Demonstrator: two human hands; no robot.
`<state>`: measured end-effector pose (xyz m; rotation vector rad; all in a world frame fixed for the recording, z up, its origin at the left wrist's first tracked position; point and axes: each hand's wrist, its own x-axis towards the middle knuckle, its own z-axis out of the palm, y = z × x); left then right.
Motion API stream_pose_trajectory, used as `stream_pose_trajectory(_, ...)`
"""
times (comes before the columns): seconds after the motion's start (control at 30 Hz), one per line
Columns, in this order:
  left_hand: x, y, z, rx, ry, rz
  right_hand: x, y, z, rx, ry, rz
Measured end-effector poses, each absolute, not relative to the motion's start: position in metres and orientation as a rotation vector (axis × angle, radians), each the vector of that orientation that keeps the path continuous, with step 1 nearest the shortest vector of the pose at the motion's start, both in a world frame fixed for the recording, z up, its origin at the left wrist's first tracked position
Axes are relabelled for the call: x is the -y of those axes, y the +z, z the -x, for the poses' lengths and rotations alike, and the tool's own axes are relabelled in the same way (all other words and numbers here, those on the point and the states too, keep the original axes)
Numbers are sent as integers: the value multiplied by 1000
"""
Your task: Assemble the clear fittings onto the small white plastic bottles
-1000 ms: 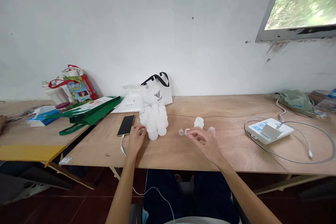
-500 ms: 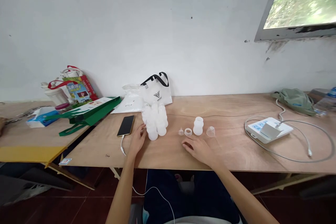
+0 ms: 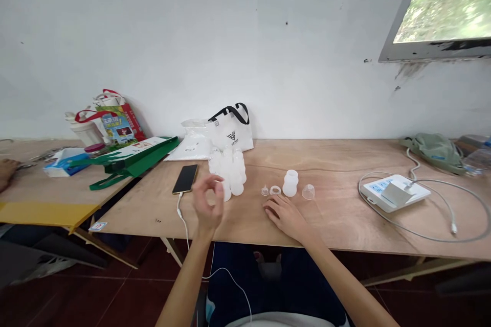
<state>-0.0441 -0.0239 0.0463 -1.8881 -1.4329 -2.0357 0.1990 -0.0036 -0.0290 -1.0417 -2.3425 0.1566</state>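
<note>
My left hand [image 3: 209, 202] is raised above the table's front part, its thumb and index finger curled into a ring; I see nothing in it. Behind its fingertips stands a cluster of several translucent white bottles [image 3: 233, 171], partly hidden. My right hand [image 3: 286, 217] rests on the tabletop with its fingers loosely stretched, holding nothing. Just beyond it, in a row, are a clear nipple [image 3: 264, 190], a white ring collar [image 3: 275, 190], a single white bottle [image 3: 290, 184] standing upright and a clear dome cap [image 3: 308, 192].
A phone [image 3: 185, 179] with a white cable lies left of the bottles. Behind are a white tote bag [image 3: 232, 130] and plastic packages [image 3: 192, 147]. A green bag [image 3: 134, 161] lies at left. A white power strip [image 3: 395, 193] with looped cable and a green pouch [image 3: 433, 152] are at right.
My left hand has lifted off the table beside the bottles, and its thumb and index finger have curled together. My right hand stays almost where it was. The view has shifted slightly.
</note>
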Motion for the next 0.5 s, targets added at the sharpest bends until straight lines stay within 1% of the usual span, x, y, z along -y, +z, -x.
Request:
stream_pose_trajectory(0.07,24,35,26,1523,-1772,2339,3,-30,-200,2344,158,1040)
stream_pose_trajectory(0.13,21,19,10,1648,-1314,2750,2,-32,-201,2350,154,1029)
stream_pose_trajectory(0.17,19,11,3,1682,-1114,2854,1,-33,-201,2353,153,1024)
stream_pose_trajectory(0.23,14,-3,-7,1687,-897,2892,0,-35,-202,2357,156,1026)
stream_pose_trajectory(0.33,10,-15,-13,1657,-783,2819,0,-36,-202,2364,166,1046)
stream_pose_trajectory(0.5,9,-15,-12,1627,-746,2777,0,-35,-201,2368,126,1055)
